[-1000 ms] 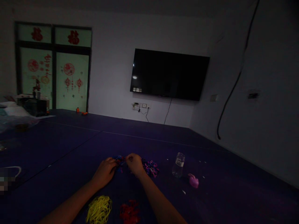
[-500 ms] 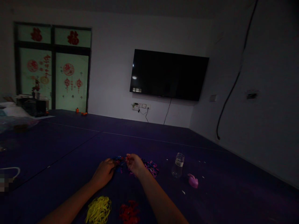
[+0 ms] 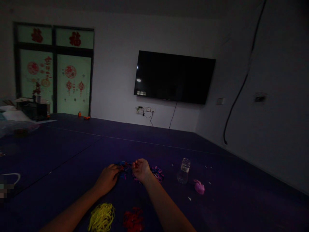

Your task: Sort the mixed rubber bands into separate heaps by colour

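Two forearms (image 3: 83,206) of ours reach inward over the purple table (image 3: 154,151). Our left hand (image 3: 107,177) lies palm down, fingertips at the left end of the mixed loops (image 3: 158,174); its grip is hidden from us. Our right hand (image 3: 141,170), palm rolled partly upward, is over those loops, fingers half curled; whether they hold anything we cannot tell. Yellow strings (image 3: 102,217) and a red heap (image 3: 133,220) lie between our forearms

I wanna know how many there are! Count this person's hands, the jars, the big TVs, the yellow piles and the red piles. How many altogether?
Left hand and right hand: 2
Jar: 1
TV: 1
Yellow pile: 1
Red pile: 1
Total: 6
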### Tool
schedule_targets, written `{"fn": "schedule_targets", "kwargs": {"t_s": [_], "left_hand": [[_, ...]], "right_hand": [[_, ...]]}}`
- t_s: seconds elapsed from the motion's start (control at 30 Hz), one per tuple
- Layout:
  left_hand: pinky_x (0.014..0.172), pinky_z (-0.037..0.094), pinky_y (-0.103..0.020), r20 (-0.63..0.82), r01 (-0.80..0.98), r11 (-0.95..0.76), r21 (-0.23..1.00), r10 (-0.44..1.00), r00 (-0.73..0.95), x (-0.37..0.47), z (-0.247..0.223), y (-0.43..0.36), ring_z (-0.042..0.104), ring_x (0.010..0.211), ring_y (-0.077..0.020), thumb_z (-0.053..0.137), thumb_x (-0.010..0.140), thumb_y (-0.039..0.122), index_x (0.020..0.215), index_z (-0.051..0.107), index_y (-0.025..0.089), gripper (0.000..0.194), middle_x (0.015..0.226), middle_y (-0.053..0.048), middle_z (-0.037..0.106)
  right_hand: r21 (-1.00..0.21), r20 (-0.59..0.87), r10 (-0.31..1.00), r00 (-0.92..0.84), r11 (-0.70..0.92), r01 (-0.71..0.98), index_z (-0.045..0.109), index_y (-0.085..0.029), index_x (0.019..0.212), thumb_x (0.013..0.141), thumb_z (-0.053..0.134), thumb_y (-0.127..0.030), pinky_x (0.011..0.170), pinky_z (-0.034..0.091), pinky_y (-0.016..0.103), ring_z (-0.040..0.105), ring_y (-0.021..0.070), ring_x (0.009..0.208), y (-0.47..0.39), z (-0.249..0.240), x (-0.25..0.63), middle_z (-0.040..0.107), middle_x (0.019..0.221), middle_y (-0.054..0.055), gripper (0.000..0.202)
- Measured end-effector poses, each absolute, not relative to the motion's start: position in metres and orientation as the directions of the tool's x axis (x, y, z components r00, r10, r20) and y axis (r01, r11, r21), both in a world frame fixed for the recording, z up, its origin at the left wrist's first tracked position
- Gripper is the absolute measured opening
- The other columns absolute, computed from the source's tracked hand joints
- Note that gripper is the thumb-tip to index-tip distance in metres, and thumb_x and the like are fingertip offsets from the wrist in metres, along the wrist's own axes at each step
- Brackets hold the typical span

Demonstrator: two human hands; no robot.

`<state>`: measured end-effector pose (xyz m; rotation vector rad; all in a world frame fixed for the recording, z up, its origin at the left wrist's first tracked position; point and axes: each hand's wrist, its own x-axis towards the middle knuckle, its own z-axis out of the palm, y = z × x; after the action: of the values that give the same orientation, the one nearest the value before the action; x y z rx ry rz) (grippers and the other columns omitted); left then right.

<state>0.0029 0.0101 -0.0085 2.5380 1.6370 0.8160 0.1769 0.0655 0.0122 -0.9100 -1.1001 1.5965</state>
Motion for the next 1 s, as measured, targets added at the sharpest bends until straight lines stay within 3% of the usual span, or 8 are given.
{"fn": "schedule_targets", "kwargs": {"t_s": [0.23, 0.37, 0.5, 0.63, 0.77, 1.0], "left_hand": [[0.089, 0.043, -0.034, 0.436, 0.837, -0.457, 0.301, 0.846, 0.305, 0.001, -0.012, 0.014, 0.056, 0.102, -0.0204, 0.044, 0.081, 0.006, 0.102, 0.068, 0.022, 0.036, 0.109, -0.006, 0.067], [0.092, 0.043, -0.034, 0.487, 0.787, -0.507, 0.352, 0.817, 0.308, 0.001, -0.009, 0.013, 0.056, 0.104, -0.0197, 0.044, 0.079, 0.004, 0.101, 0.068, 0.022, 0.037, 0.108, -0.006, 0.067], [0.093, 0.043, -0.034, 0.54, 0.73, -0.58, 0.361, 0.768, 0.343, 0.001, -0.007, 0.012, 0.055, 0.106, -0.0186, 0.042, 0.075, -0.002, 0.106, 0.066, 0.023, 0.047, 0.11, -0.005, 0.066], [0.093, 0.044, -0.036, 0.575, 0.714, -0.616, 0.332, 0.732, 0.365, 0.001, -0.007, 0.011, 0.056, 0.105, -0.0187, 0.042, 0.074, -0.003, 0.109, 0.065, 0.025, 0.05, 0.11, -0.005, 0.065], [0.09, 0.047, -0.035, 0.641, 0.676, -0.674, 0.297, 0.666, 0.382, 0.001, -0.011, 0.013, 0.058, 0.1, -0.0182, 0.043, 0.074, -0.001, 0.11, 0.064, 0.024, 0.049, 0.104, -0.006, 0.067], [0.09, 0.049, -0.033, 0.681, 0.665, -0.662, 0.345, 0.664, 0.308, 0.001, -0.016, 0.016, 0.06, 0.099, -0.017, 0.043, 0.073, 0.002, 0.104, 0.066, 0.022, 0.044, 0.105, -0.005, 0.067]], "right_hand": [[-0.934, -0.188, 0.94, -0.283, -0.26, -0.244, 0.035, -0.02, 0.052, 0.085, 0.029, -0.029, 0.032, 0.014, 0.015, 0.018, 0.006, 0.03, 0.06, 0.013, 0.175, 0.025, 0.039, -0.009, 0.034], [-0.965, -0.172, 0.954, -0.246, -0.213, -0.152, 0.049, -0.017, 0.057, 0.082, 0.049, -0.032, 0.032, 0.009, 0.016, 0.015, 0.0042, 0.029, 0.056, 0.013, 0.172, 0.022, 0.035, -0.012, 0.029], [-0.992, -0.098, 0.97, -0.222, -0.114, -0.058, 0.063, -0.013, 0.064, 0.063, 0.073, -0.026, 0.032, 0.011, 0.017, 0.023, 0.0034, 0.029, 0.052, 0.01, 0.167, 0.032, 0.032, -0.011, 0.016], [-0.993, 0.112, 0.976, -0.188, 0.118, 0.02, 0.071, -0.013, 0.067, 0.051, 0.079, -0.026, 0.041, 0.032, 0.019, 0.046, 0.0077, 0.042, 0.057, 0.0, 0.161, 0.056, 0.045, -0.004, 0.022], [-0.944, 0.307, 0.925, -0.224, 0.326, 0.056, 0.074, -0.017, 0.065, 0.054, 0.074, -0.035, 0.055, 0.043, 0.024, 0.059, 0.0155, 0.058, 0.065, -0.01, 0.158, 0.07, 0.062, 0.002, 0.021], [-0.944, 0.321, 0.929, -0.183, 0.329, 0.017, 0.069, -0.019, 0.053, 0.059, 0.067, -0.028, 0.059, 0.046, 0.027, 0.061, 0.0175, 0.058, 0.061, -0.005, 0.156, 0.068, 0.058, 0.002, 0.011]]}}
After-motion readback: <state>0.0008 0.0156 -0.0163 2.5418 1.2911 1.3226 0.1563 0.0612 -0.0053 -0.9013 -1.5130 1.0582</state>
